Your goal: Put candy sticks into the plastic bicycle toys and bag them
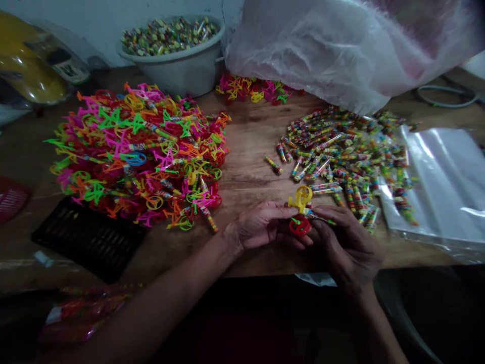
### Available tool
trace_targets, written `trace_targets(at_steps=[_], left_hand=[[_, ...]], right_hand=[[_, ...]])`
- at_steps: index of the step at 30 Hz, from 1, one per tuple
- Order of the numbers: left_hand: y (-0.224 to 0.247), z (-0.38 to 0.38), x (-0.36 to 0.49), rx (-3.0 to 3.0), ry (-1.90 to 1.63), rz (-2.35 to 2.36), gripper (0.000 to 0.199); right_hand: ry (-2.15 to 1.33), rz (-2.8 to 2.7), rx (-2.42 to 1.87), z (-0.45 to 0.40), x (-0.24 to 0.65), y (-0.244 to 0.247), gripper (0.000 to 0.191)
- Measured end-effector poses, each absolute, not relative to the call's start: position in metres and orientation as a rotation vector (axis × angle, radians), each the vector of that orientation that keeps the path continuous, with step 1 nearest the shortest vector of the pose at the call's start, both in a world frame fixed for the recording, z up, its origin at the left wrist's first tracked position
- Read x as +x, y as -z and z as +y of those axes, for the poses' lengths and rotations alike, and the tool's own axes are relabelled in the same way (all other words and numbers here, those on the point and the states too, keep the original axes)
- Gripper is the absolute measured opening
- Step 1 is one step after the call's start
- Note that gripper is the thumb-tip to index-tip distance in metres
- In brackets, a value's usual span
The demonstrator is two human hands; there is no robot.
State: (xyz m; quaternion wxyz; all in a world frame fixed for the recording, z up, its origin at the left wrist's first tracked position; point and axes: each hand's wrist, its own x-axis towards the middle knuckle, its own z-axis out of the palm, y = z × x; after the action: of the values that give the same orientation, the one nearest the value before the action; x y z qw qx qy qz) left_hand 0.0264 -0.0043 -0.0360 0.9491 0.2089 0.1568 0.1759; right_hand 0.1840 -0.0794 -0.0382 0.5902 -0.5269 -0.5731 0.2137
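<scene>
Near the front edge of the table, my left hand is closed on a small plastic toy with a yellow ring-shaped part on top and a red wheel-like part below. Close against it, my right hand pinches a thin candy tube, whose far end meets the toy; the exact join is hidden by the fingers. Just beyond my right hand lies a loose heap of candy-filled tubes. To the left rises a big pile of bright plastic toys, many with candy tubes attached.
A grey tub full of candy tubes stands at the back. Beside it, a large plastic bag overhangs more toy parts. Clear plastic bags lie at right, a black slatted tray at left.
</scene>
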Motion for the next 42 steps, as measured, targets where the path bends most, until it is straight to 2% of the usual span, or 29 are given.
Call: trace_targets(at_steps=[6, 11, 19, 26, 30, 35, 39, 42], left_hand=[[0.036, -0.003, 0.023, 0.471, -0.325, 0.320, 0.019], [0.034, -0.004, 0.024, 0.525, -0.338, 0.390, 0.018], [0.030, -0.006, 0.028, 0.544, -0.352, 0.476, 0.018], [0.029, -0.012, 0.028, 0.588, -0.370, 0.527, 0.023], [0.027, -0.020, 0.038, 0.649, -0.520, 0.670, 0.024], [-0.021, -0.002, 0.004, 0.969, -0.781, 0.901, 0.022], [-0.086, 0.034, -0.072, 1.565, -1.196, 1.505, 0.016], [-0.107, 0.065, -0.121, 2.105, -1.098, 2.070, 0.017]], right_hand=[[-0.409, -1.534, -1.188, -0.078, 0.191, 0.038, 0.035], [-0.401, -1.562, -1.227, -0.079, 0.197, 0.035, 0.034], [-0.218, -1.950, -1.309, -0.075, 0.212, 0.013, 0.028], [-0.342, -1.977, -1.282, -0.067, 0.209, 0.009, 0.022], [-0.306, -1.929, -1.285, -0.073, 0.199, 0.015, 0.024], [-0.229, -1.606, -1.426, -0.075, 0.190, 0.021, 0.047], [-0.063, -1.740, -1.476, -0.045, 0.185, 0.017, 0.027], [0.103, -1.961, -1.571, -0.008, 0.172, 0.015, 0.021]])
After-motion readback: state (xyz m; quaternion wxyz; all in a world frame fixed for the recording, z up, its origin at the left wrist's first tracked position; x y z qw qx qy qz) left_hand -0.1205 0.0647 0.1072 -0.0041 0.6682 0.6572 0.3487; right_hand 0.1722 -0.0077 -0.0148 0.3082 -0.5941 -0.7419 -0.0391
